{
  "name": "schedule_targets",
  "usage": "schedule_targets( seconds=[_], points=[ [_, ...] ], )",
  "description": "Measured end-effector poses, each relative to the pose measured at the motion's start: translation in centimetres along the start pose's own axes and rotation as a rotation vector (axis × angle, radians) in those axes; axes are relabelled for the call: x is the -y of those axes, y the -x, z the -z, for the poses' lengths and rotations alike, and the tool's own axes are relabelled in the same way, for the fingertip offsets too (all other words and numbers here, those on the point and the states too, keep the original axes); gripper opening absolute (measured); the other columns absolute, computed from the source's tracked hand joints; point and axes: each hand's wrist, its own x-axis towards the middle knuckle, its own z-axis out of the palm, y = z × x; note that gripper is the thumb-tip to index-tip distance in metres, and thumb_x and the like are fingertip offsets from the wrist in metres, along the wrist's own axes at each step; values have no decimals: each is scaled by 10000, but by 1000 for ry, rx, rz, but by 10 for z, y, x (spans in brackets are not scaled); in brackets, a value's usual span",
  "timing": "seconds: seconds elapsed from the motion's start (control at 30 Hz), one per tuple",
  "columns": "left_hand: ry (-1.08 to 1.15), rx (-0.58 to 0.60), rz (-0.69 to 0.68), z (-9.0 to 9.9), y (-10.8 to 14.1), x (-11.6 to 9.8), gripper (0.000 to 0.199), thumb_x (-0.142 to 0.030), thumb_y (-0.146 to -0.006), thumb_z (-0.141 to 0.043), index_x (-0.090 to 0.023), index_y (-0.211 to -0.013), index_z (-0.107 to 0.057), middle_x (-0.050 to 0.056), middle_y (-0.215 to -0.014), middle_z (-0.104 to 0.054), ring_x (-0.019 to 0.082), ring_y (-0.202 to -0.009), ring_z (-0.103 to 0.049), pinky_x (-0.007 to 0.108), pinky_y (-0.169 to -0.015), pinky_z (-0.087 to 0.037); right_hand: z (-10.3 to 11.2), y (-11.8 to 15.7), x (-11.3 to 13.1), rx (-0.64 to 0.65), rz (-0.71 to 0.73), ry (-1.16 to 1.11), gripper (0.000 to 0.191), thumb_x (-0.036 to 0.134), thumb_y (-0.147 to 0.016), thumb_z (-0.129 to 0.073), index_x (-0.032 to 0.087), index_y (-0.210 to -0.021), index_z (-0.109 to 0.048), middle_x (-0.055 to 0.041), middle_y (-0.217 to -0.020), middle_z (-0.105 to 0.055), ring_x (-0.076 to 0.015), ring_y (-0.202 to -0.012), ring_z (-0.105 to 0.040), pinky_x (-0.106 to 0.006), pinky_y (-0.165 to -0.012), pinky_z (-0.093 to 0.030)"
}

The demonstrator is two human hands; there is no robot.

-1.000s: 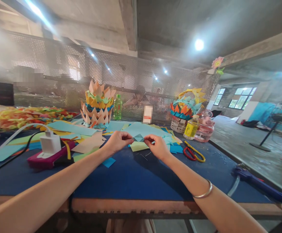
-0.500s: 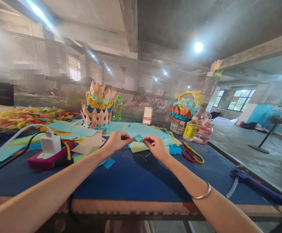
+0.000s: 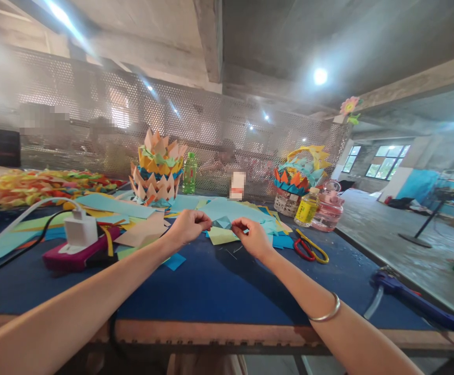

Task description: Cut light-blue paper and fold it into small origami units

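A small folded piece of light blue paper (image 3: pixel 222 223) hangs above the table between my hands. My left hand (image 3: pixel 191 227) pinches its left corner between thumb and fingers. Its right corner is pinched in my right hand (image 3: pixel 252 235). Behind and beneath it lie larger light blue sheets (image 3: pixel 230 208) and a pale green sheet (image 3: pixel 222 236). Thin slivers (image 3: pixel 231 254) rest on the blue table mat just below. Red and yellow scissors (image 3: pixel 311 247) lie to the right of my right hand.
A purple power strip (image 3: pixel 64 258) with a white plug is at left. Paper-petal baskets (image 3: pixel 158 172) stand behind, near a green bottle (image 3: pixel 189 174). A yellow-labelled bottle (image 3: pixel 307 208) and pink jar (image 3: pixel 327 211) stand at right, a blue glue gun (image 3: pixel 410 297) nearer the edge.
My left hand has shifted very slightly left, and the folded paper looks a little flatter. My right hand is nearly unmoved. Both still pinch the paper.
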Motion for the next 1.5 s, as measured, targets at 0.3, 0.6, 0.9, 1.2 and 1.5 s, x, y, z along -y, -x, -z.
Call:
schedule_targets(
  seconds=[0.3, 0.6, 0.9, 1.2, 1.5],
  points=[
    [-153, -53, -15, -2, 3, 1, 323, -444, -684, -533, -148, -676, -664, 27, -601, -645, 149, -559, -548, 239, -533, -372, 11, -8, -9, -91, -20, 1, 211, 313, -751, -518, 149, -815, -633, -49, -763, -660, -157, -687, -576, -264, -611, -451],
    [-207, -13, -55, -4, 9, -6, 247, -367, -715, -500, -169, -652, -633, 20, -625, -641, 144, -576, -548, 246, -581, -378, 44, -22, -48, -357, -229, 229, 327, 300, -724, -487, 111, -958, -614, -94, -849, -663, -181, -709, -593, -336, -697, -465],
    [-185, 15, -62, -7, 15, -13, 220, -335, -725, -495, -171, -624, -602, 5, -577, -604, 126, -531, -501, 236, -540, -346, 27, -11, -39, 179, -32, 380, 394, 406, -683, -635, 204, -1021, -638, -91, -1061, -648, -264, -983, -582, -375, -838, -424],
    [-153, 41, -64, -9, 13, -11, 191, -311, -715, -510, -171, -633, -612, 16, -609, -627, 128, -540, -510, 239, -551, -355, 40, -15, -38, 208, 21, 357, 263, 353, -765, -508, 210, -582, -632, -5, -624, -662, -153, -574, -553, -245, -568, -392],
    [-179, 71, -60, -10, 13, -12, 206, -324, -727, -496, -177, -626, -599, 5, -575, -606, 125, -519, -493, 235, -527, -344, 38, -17, -38, 93, -121, 341, 290, 427, -667, -601, 163, -552, -572, 34, -475, -504, -95, -468, -407, -204, -452, -278]
  ],
)
